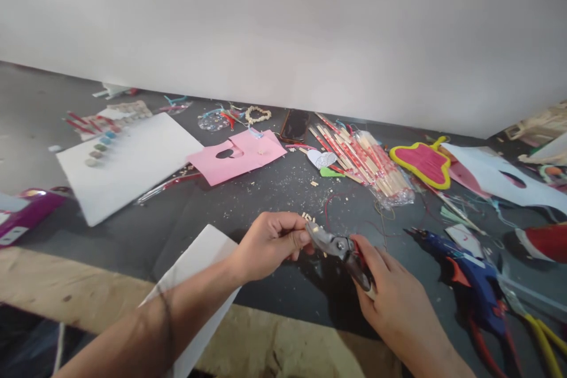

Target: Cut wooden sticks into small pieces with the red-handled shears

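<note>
My right hand [390,295] is wrapped round the handles of a pair of cutters [339,247], whose metal head points to the left. My left hand [272,245] is pinched at the tip of the cutters' jaws, around something small and mostly hidden by the fingers. A tiny pale piece shows at the jaws. Several short pale pieces [306,217] lie on the dark table [212,201] just beyond the fingertips. Under my left forearm is a white board [201,266].
Wrapped sticks [367,159], pink paper [243,156] and a phone [295,125] lie behind the hands. A white sheet [133,159] is at left. At right are a blue glue gun [473,283], yellow-handled pliers [538,331] and a yellow-edged pink shape [420,162]. A pale wall rises behind.
</note>
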Action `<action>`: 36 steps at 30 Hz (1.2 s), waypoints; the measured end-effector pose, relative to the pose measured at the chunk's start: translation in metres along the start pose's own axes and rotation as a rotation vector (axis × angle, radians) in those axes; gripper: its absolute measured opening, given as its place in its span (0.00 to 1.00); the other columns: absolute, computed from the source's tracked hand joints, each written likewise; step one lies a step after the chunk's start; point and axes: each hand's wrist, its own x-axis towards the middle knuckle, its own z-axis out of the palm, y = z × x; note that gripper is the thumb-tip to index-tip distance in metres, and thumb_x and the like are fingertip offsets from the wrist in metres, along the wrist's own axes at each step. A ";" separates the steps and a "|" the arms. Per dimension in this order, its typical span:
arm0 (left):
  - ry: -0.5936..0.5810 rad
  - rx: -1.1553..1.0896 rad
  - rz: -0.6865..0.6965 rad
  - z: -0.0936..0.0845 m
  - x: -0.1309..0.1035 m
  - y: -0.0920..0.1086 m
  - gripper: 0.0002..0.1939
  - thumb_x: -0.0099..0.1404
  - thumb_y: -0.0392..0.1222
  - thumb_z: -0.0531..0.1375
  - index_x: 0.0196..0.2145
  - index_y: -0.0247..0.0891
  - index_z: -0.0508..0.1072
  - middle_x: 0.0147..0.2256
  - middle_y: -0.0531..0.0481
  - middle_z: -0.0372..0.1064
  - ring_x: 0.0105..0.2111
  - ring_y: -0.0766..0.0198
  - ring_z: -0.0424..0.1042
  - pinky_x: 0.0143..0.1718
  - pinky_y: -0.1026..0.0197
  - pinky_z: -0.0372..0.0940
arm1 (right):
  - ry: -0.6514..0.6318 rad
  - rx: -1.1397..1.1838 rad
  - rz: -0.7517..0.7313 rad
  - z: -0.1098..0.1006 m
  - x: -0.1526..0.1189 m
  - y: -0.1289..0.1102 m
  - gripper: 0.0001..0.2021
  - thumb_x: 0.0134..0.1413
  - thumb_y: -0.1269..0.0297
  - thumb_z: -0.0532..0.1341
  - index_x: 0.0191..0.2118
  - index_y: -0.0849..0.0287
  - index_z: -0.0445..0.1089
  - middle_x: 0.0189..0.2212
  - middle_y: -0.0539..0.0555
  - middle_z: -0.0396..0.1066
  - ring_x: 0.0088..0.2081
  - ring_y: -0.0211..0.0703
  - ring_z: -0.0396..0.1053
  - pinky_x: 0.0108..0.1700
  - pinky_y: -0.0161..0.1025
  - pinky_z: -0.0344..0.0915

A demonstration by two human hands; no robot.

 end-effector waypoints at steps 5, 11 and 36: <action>0.029 0.047 0.007 0.002 0.003 -0.001 0.13 0.61 0.45 0.55 0.26 0.33 0.70 0.23 0.51 0.67 0.19 0.74 0.58 0.21 0.70 0.54 | -0.011 -0.039 0.010 0.000 0.001 0.000 0.24 0.48 0.70 0.51 0.54 0.57 0.54 0.39 0.57 0.70 0.36 0.46 0.70 0.35 0.40 0.67; 0.118 0.126 0.068 0.005 0.007 -0.008 0.09 0.59 0.42 0.57 0.31 0.34 0.72 0.23 0.53 0.64 0.23 0.71 0.61 0.25 0.69 0.57 | 0.062 -0.122 0.071 -0.001 0.009 -0.002 0.27 0.47 0.71 0.52 0.55 0.56 0.53 0.39 0.57 0.69 0.38 0.48 0.69 0.37 0.42 0.65; 0.005 0.019 0.065 -0.002 0.004 -0.005 0.13 0.62 0.41 0.54 0.23 0.32 0.70 0.18 0.54 0.63 0.18 0.74 0.55 0.20 0.69 0.51 | -0.036 -0.062 0.019 0.001 0.003 -0.002 0.25 0.46 0.72 0.51 0.54 0.57 0.55 0.38 0.56 0.70 0.35 0.45 0.70 0.35 0.39 0.66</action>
